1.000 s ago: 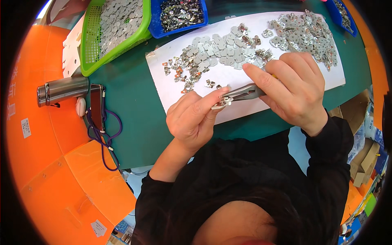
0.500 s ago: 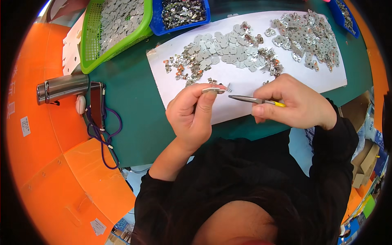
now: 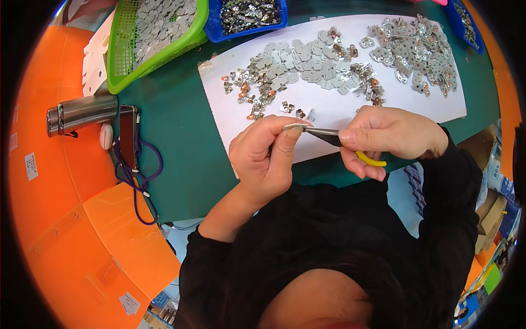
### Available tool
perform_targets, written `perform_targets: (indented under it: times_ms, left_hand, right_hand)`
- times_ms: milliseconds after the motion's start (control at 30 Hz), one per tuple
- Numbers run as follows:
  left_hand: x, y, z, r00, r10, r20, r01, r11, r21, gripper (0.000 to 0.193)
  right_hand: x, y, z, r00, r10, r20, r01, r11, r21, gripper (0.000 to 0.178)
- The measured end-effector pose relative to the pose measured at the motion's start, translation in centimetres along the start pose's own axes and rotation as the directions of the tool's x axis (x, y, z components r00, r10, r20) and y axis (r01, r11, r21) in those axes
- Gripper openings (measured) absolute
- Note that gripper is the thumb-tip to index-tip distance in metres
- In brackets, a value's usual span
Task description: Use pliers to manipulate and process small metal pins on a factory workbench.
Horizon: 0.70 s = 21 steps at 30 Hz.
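Both hands are busy close together in the head view, my only feed. On my screen the left hand (image 3: 262, 159) is closed, pinching a pale metal plate (image 3: 295, 126) between thumb and forefinger, and the right hand (image 3: 390, 132) grips the pliers (image 3: 324, 135), their yellow handle (image 3: 371, 159) jutting out below the thumb. Half a second ago I saw a gap between the pliers' tips and the plate; now the tips have come in to its right end. Whether the jaws bite on it, I cannot tell at this size. The yellow handle, which lay nearly in line with the right hand, now angles downward, with the lower fingers partly uncurled beneath it.

I find the plate lying between the hands: at the left hand's fingertips, just left of the pliers' tips. It is held nearly level, near the close edge of the white sheet (image 3: 402, 96) on the green table (image 3: 181, 120). Beyond the hands, on that sheet, I make out a heap of loose plates (image 3: 312, 63), with small metal clips (image 3: 257, 98) at its left, and a separate pile of metal pieces (image 3: 413, 52) farther right. The green basket (image 3: 164, 60) and blue tray (image 3: 252, 31) stand past the sheet's far left.
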State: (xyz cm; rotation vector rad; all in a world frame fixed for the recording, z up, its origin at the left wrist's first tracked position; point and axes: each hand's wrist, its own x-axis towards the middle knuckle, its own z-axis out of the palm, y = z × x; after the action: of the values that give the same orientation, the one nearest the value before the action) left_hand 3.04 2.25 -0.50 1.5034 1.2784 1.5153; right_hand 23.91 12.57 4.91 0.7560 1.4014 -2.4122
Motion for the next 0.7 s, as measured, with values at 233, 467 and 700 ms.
perform_targets:
  times_ms: [233, 467, 700]
  left_hand:
    - [-0.4, 0.4, 0.3, 0.985, -0.163, -0.047, 0.166, 0.983, 0.076, 0.007]
    - [0.0, 0.0, 0.2, 0.979, -0.181, -0.094, 0.170, 0.979, -0.110, 0.013]
    - [-0.5, 0.1, 0.3, 0.982, -0.186, -0.011, 0.182, 0.969, -0.165, 0.014]
  right_hand:
    - [1.1, 2.7, 3.7, 0.688, -0.615, -0.385, -0.089, 0.455, -0.886, 0.039]
    - [0.2, 1.8, 3.5, 0.650, -0.627, -0.430, -0.012, 0.558, -0.830, 0.028]
    - [1.5, 2.3, 3.4, 0.589, -0.686, -0.427, 0.030, 0.547, -0.837, 0.037]
